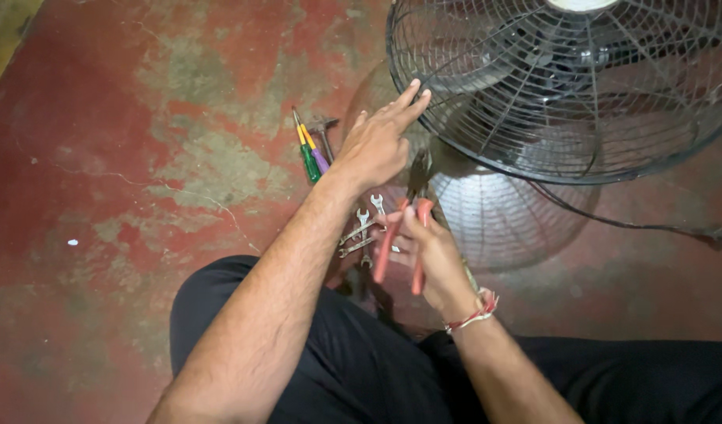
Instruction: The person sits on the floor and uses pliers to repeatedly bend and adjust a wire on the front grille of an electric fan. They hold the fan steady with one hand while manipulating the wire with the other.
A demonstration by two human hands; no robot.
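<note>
Black trousers [361, 369] nearest, person seated on floor [102, 196]. Right hand [428, 251], red-white thread on wrist, fingers wrapped round red-handled pliers [400, 235], handles spread slightly, jaws up toward fan guard's lower edge. Small spanners [361, 232] on red, worn floor just beside pliers. Left hand [377, 141] farther out, fingers stretched, tips touching rim of black wire fan guard [565, 102], gripping nothing. Screwdrivers [310, 153], green, yellow, purple handles, left of that hand. Round fan base [502, 220] beneath guard, cable trailing right.
</note>
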